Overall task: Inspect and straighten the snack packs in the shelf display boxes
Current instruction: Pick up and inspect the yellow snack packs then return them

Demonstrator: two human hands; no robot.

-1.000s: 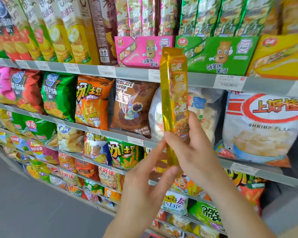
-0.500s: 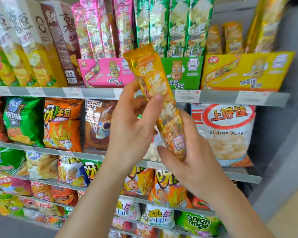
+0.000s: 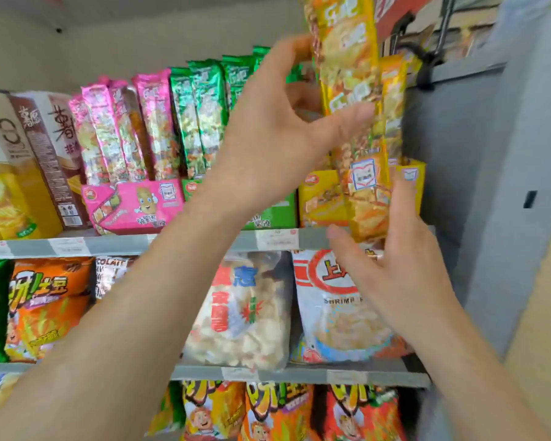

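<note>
The yellow snack pack [image 3: 347,58] — long, glossy, upright — stands in front of the yellow display box [image 3: 318,198] at the right end of the top shelf [image 3: 124,245], beside a grey side panel [image 3: 474,186]. The left hand [image 3: 277,132] clamps its middle, thumb across the front; the right hand [image 3: 404,265] has straight fingers [image 3: 401,192] touching its bottom end.

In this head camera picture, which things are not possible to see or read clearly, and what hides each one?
Head view:
Top of the long yellow foil snack pack: cut off by the upper edge.
Front of the green cardboard display box: mostly hidden by the left hand and forearm.
White price labels: print blurred.
Front of the yellow cardboard display box: partly covered by the pack and right hand.
</note>
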